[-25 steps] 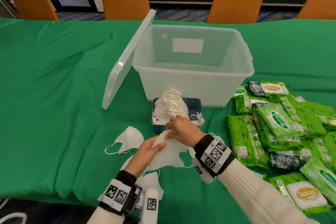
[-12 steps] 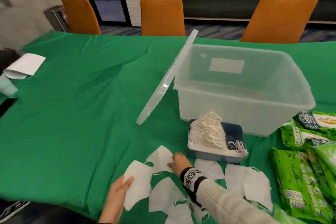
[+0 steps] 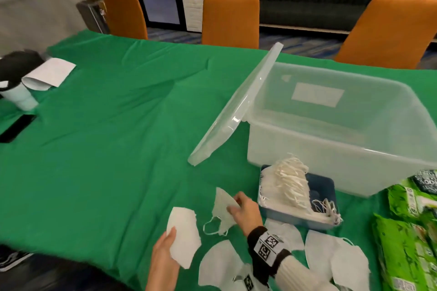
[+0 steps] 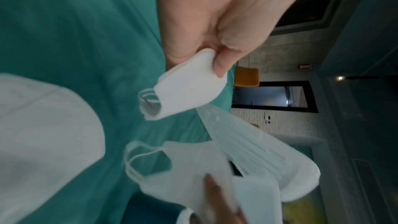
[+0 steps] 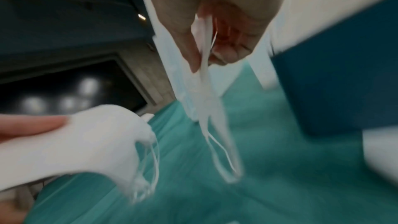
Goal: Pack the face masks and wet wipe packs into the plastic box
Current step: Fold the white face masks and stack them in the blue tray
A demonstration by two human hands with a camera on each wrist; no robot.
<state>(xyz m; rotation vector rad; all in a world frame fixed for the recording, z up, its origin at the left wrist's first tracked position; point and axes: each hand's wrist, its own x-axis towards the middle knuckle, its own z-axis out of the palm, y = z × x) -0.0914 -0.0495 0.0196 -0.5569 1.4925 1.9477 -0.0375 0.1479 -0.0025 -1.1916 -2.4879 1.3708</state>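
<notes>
My left hand (image 3: pixel 169 242) pinches a folded white face mask (image 3: pixel 183 235) near the table's front edge; the left wrist view shows thumb and fingers closed on its corner (image 4: pixel 191 81). My right hand (image 3: pixel 238 208) pinches a second white mask (image 3: pixel 222 207) lifted off the cloth, ear loops dangling (image 5: pixel 217 144). More white masks (image 3: pixel 331 255) lie flat on the green cloth around my right arm. A blue tray (image 3: pixel 324 186) holds a stack of masks in front of the clear plastic box (image 3: pixel 335 149), which is open. Green wet wipe packs (image 3: pixel 406 243) lie at the right.
The box lid (image 3: pixel 238 106) leans against the box's left side. At the far left are a white cup (image 3: pixel 21 99), a paper sheet (image 3: pixel 50 73) and a black phone (image 3: pixel 16 127). Orange chairs (image 3: pixel 230 19) stand behind the green-covered table (image 3: pixel 106 125).
The head view has swung left and moved closer. My right hand has picked a mask up off the cloth. My left hand keeps hold of its mask.
</notes>
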